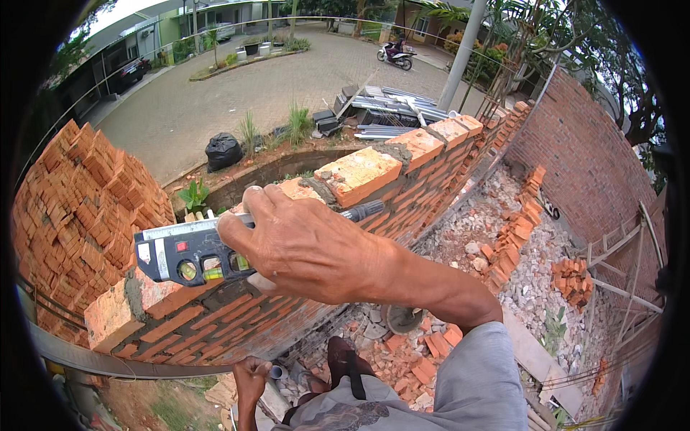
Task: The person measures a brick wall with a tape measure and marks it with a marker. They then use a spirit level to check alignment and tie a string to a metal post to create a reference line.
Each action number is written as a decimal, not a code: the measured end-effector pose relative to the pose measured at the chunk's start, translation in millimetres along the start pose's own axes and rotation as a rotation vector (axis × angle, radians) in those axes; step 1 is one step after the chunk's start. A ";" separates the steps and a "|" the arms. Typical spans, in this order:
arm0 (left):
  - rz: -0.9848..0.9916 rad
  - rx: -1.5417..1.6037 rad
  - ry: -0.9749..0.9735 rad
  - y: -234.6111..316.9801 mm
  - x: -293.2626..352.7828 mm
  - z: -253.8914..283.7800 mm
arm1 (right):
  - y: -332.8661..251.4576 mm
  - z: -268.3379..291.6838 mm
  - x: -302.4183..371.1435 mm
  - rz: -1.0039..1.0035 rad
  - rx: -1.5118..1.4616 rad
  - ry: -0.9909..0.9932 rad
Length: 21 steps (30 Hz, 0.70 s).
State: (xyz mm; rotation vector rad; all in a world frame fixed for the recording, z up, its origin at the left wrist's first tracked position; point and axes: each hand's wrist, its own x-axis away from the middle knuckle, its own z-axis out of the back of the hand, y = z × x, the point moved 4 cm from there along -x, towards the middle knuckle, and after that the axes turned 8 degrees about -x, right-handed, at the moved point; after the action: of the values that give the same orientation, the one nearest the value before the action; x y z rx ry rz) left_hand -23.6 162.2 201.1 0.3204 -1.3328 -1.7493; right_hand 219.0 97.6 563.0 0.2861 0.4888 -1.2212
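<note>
My right hand [298, 241] is closed around a small dark spirit level [190, 253] with yellow-green vials and a pale scale strip along its top edge. The level is over the top course of the brick wall [215, 327], near its left end; whether it touches the bricks is hard to see. Past my knuckles, a dark grey ribbed cylinder [363, 210] sticks out; my hand hides how it joins the level. Lower down, my left hand [250, 377] is curled beside a round grey pipe end [277, 372]. What its fingers hold, if anything, is hidden.
A big stack of bricks [93, 194] stands left of the wall. Rubble and loose bricks [431, 348] lie around my feet, with a bucket [402, 318] among them. Beyond the wall are a black bag [223, 151], metal profiles [399, 108] and a motorbike rider [397, 54].
</note>
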 end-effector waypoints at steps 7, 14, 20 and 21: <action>-0.051 -0.126 -0.097 21.9 -44.2 -44.5 | 44.1 37.4 252.8 -1.076 -0.167 0.457; -0.406 -0.885 -0.500 31.9 -92.4 -158.2 | -39.3 -107.4 664.3 -2.295 0.000 0.607; -0.453 -1.244 -0.803 29.7 -143.2 -266.6 | -239.1 -263.0 766.9 -2.776 -0.196 0.395; -0.410 -1.277 -0.809 24.4 -150.1 -279.2 | -266.3 -274.3 756.3 -2.798 -0.100 0.277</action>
State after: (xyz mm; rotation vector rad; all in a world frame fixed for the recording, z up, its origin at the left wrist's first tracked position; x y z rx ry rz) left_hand 258.3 96.6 69.6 -0.9710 -0.3419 -2.8347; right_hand 106.6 -485.3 -41.6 -0.7854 1.1918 -3.8042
